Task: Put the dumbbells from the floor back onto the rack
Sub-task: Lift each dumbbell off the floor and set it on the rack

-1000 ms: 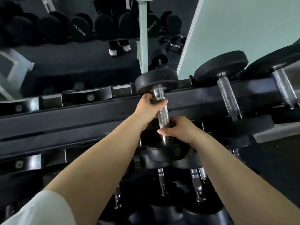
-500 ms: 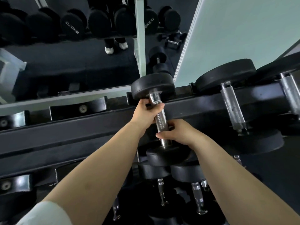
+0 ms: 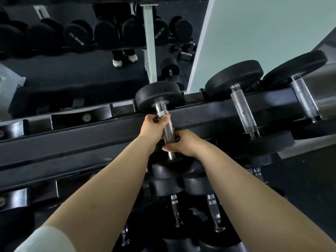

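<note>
A black dumbbell (image 3: 159, 96) with a knurled chrome handle lies across the top rail of the black rack (image 3: 76, 140), its far head over the back rail. My left hand (image 3: 154, 127) grips the upper part of the handle. My right hand (image 3: 183, 143) grips the lower part, just above the near head (image 3: 169, 170). Both hands are curled round the handle.
Two more dumbbells (image 3: 234, 79) (image 3: 294, 66) lie on the same rail to the right. Several dumbbells (image 3: 211, 206) sit on the lower tier beneath my arms. Empty cradles (image 3: 85, 117) line the rail to the left. A mirror behind reflects racked dumbbells and feet in white shoes.
The dumbbell and both hands stay in about the same place on the rail; the view has shifted slightly and the far head sits a little further over the back rail.
</note>
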